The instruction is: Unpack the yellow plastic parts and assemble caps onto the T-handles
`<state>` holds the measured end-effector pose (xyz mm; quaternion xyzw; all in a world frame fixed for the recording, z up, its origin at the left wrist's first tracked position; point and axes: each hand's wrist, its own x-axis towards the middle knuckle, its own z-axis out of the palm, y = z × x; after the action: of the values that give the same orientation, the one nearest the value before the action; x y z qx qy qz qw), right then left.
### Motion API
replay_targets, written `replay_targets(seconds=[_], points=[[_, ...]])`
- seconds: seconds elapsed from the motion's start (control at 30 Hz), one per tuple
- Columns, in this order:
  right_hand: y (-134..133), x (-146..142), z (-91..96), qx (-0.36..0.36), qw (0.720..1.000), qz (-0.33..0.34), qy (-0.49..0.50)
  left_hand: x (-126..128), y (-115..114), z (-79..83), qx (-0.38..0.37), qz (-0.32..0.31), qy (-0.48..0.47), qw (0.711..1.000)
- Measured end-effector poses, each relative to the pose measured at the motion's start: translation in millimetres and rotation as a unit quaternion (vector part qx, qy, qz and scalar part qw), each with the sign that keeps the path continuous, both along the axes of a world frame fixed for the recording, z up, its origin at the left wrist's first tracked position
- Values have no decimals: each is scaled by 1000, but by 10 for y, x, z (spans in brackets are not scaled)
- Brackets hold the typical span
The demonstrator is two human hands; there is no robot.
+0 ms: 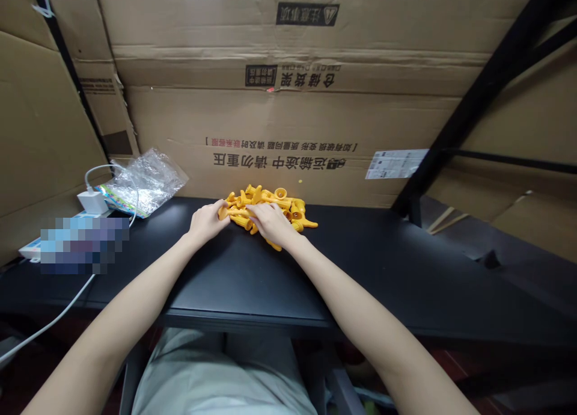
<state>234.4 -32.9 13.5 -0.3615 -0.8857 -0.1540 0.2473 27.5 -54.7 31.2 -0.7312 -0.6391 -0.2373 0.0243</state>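
A heap of several small yellow plastic parts (279, 201), with cup-like ends and stems, lies at the far edge of the black table (252, 282), against the cardboard. My left hand (206, 221) rests at the heap's left side, fingers curled on one yellow part (228, 211). My right hand (271, 222) lies over the heap's front, fingers bent down onto the parts; another yellow part (273, 245) pokes out below its wrist. Both hands touch the heap.
Cardboard sheets (288, 132) wall the back and left. A crumpled clear plastic bag (144, 183) lies at the far left beside a white charger (92, 201) with a cable. A black metal frame (473, 102) slants at the right. My lap shows below the table's front edge.
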Motion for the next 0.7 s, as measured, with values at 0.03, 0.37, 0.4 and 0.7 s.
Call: replay_targets(seconds=[0.03, 0.37, 0.4, 0.7], points=[[4, -2, -1, 3, 1000, -3, -4, 0, -2, 3, -1, 1, 0, 1000], [44, 63, 25, 39, 998, -43, 6, -22, 11, 16, -12, 16, -2, 1000], [46, 69, 30, 43, 998, -52, 6, -25, 15, 13, -13, 17, 0, 1000], [240, 484, 151, 90, 957, -235, 141, -68, 88, -30, -20, 43, 21, 999]])
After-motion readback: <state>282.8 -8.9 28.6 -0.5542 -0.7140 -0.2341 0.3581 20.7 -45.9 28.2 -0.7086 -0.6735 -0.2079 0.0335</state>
